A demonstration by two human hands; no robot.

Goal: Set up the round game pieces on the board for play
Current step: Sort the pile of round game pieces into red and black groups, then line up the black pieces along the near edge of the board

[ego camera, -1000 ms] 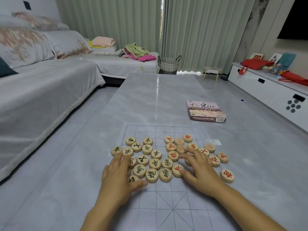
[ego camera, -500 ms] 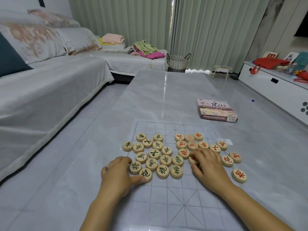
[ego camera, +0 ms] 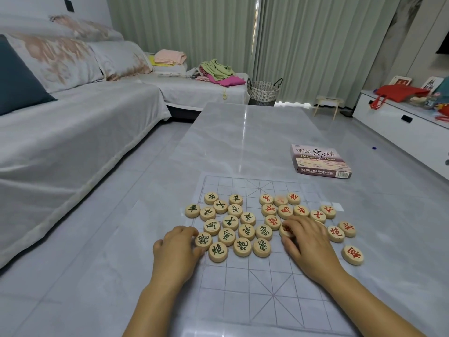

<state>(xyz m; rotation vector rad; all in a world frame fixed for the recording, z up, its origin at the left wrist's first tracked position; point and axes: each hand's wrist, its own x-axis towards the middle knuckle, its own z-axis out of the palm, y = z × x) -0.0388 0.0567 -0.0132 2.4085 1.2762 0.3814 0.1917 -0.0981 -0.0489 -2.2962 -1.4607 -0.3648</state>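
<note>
A thin, see-through board [ego camera: 272, 297] with a printed grid lies on the grey marble table. Several round wooden pieces lie loose across its middle: green-lettered pieces [ego camera: 230, 222] on the left, red-lettered pieces [ego camera: 285, 211] on the right, and one red piece [ego camera: 352, 255] apart at the right. My left hand [ego camera: 177, 250] sits at the group's left edge, fingers and thumb curled round a green piece [ego camera: 203, 240]. My right hand [ego camera: 309, 245] lies over the red group, its curled fingertips pinching a red piece [ego camera: 286, 231] that is partly hidden.
The purple game box [ego camera: 320, 161] lies on the table beyond the board to the right. A grey-covered sofa [ego camera: 73, 132] runs along the left, a wicker basket [ego camera: 263, 90] stands past the table's far end, and a white cabinet [ego camera: 408, 127] is at right.
Both hands went from lying flat with spread fingers over the pieces to curling their fingers, each onto one piece. The view has shifted slightly closer.
</note>
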